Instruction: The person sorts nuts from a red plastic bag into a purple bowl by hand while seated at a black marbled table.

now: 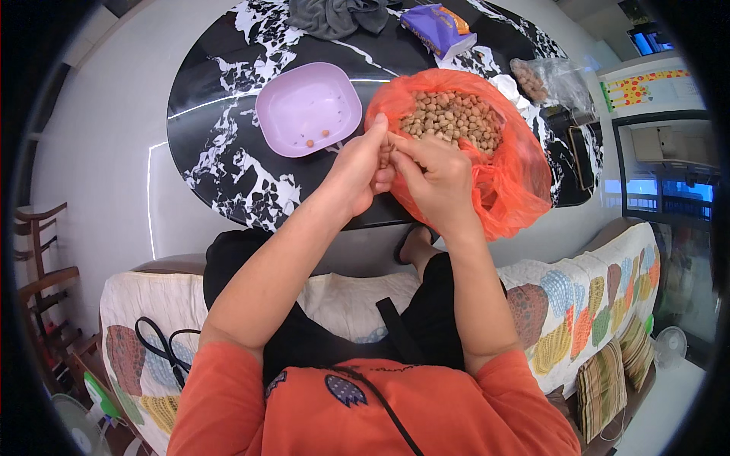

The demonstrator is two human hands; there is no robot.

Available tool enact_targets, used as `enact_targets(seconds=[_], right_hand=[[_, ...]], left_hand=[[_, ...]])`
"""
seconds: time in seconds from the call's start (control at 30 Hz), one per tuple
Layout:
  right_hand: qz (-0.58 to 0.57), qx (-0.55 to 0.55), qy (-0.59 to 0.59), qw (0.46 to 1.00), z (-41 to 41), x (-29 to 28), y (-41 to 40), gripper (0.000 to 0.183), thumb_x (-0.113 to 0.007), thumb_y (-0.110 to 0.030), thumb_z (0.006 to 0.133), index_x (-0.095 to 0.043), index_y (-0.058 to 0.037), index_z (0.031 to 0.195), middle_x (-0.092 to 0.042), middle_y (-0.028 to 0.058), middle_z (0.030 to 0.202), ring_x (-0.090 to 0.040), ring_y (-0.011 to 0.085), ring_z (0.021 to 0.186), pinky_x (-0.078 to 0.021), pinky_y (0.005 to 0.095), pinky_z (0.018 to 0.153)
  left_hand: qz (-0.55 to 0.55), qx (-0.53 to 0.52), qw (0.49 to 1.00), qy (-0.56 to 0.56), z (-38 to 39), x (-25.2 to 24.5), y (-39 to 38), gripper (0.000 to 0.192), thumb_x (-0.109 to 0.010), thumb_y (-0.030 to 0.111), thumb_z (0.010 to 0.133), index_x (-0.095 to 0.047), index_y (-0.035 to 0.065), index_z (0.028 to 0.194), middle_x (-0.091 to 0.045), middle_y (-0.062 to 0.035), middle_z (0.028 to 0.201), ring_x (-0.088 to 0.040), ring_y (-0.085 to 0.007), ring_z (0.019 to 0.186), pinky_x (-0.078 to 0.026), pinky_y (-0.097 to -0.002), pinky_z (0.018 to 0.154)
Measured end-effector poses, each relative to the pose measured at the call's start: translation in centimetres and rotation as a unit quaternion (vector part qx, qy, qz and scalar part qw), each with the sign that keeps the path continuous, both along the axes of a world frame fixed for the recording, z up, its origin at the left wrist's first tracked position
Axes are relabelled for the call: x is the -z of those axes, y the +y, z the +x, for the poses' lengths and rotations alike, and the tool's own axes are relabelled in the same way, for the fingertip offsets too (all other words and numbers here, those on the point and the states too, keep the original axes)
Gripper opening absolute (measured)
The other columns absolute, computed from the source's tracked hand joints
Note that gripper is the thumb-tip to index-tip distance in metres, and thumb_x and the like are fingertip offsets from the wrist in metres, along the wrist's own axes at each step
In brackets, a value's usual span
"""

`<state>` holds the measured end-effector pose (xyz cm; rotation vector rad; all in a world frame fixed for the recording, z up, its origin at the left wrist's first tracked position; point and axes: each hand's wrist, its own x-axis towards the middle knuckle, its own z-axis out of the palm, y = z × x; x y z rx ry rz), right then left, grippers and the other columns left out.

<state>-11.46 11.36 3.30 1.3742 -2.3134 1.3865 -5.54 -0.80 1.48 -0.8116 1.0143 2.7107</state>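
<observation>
My left hand and my right hand meet over the front left edge of an open red plastic bag. The bag is filled with small round brown nuts or seeds. Between my fingertips is a small brownish piece, mostly hidden; it seems to be one of these. Left of my hands, a light purple plastic bowl stands on the black and white marbled table. Two round orange-brown pieces and some dark specks lie in the bowl.
A purple snack packet and a grey cloth lie at the table's far side. To the right are crumpled white tissue, a clear bag of brown pieces and a dark phone. A patterned sofa is behind the table.
</observation>
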Motion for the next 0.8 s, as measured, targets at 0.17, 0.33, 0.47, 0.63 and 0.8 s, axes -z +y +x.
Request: enact_targets(seconds=[0.17, 0.33, 0.47, 0.63, 0.8], right_hand=[[-0.01, 0.018, 0.036, 0.999, -0.1, 0.2, 0.0, 0.011, -0.063, 0.0, 0.072, -0.066, -0.0011, 0.083, -0.059, 0.01, 0.065, -0.058, 0.0213, 0.058, -0.0437, 0.0312, 0.051], [-0.056, 0.049, 0.032, 0.997, 0.8, -0.8, -0.3, 0.009, -0.063, -0.002, 0.075, -0.065, 0.001, 0.083, -0.06, 0.0101, 0.065, -0.058, 0.02, 0.058, -0.0437, 0.0301, 0.051], [-0.083, 0.051, -0.096, 0.991, -0.2, 1.0, -0.5, 0.011, -0.063, -0.003, 0.076, -0.065, 0.0027, 0.085, -0.061, 0.0071, 0.065, -0.057, 0.0152, 0.057, -0.0436, 0.0274, 0.051], [-0.135, 0.03, -0.439, 0.888, -0.5, 0.7, 0.0, 0.012, -0.061, -0.006, 0.079, -0.063, 0.0, 0.089, -0.06, 0.0038, 0.065, -0.052, 0.0129, 0.051, -0.039, 0.0231, 0.047], [-0.321, -0.023, -0.625, 0.711, -2.9, 0.7, 2.1, 0.013, -0.052, -0.014, 0.084, -0.055, -0.0037, 0.09, -0.055, 0.0062, 0.073, -0.043, 0.0123, 0.051, -0.0313, 0.0231, 0.041]], left_hand=[[-0.003, 0.007, 1.0, -0.002, -0.1, 1.0, -0.1, 0.04, -0.035, 0.041, 0.097, -0.051, 0.0078, 0.08, -0.05, 0.0004, 0.062, -0.033, -0.0055, 0.045, -0.025, -0.0207, 0.041], [0.027, -0.006, 1.0, -0.002, -0.2, 1.1, -0.3, 0.036, -0.036, 0.036, 0.097, -0.051, 0.0071, 0.08, -0.051, -0.0003, 0.064, -0.034, -0.0055, 0.045, -0.026, -0.0205, 0.041], [-0.018, 0.008, 0.999, 0.037, -0.2, 1.2, -0.3, 0.026, -0.04, 0.025, 0.096, -0.053, 0.0041, 0.086, -0.05, -0.0011, 0.067, -0.035, -0.0053, 0.048, -0.027, -0.0199, 0.042], [-0.043, 0.007, 0.999, 0.033, 0.0, 0.7, -0.3, 0.021, -0.04, 0.015, 0.094, -0.055, 0.0005, 0.095, -0.049, -0.0007, 0.068, -0.035, -0.0049, 0.049, -0.027, -0.0193, 0.043], [-0.045, 0.022, 0.998, 0.048, 0.0, 0.3, -0.4, 0.023, -0.04, 0.015, 0.095, -0.054, 0.0001, 0.105, -0.048, 0.0024, 0.066, -0.033, -0.0034, 0.047, -0.026, -0.0172, 0.042]])
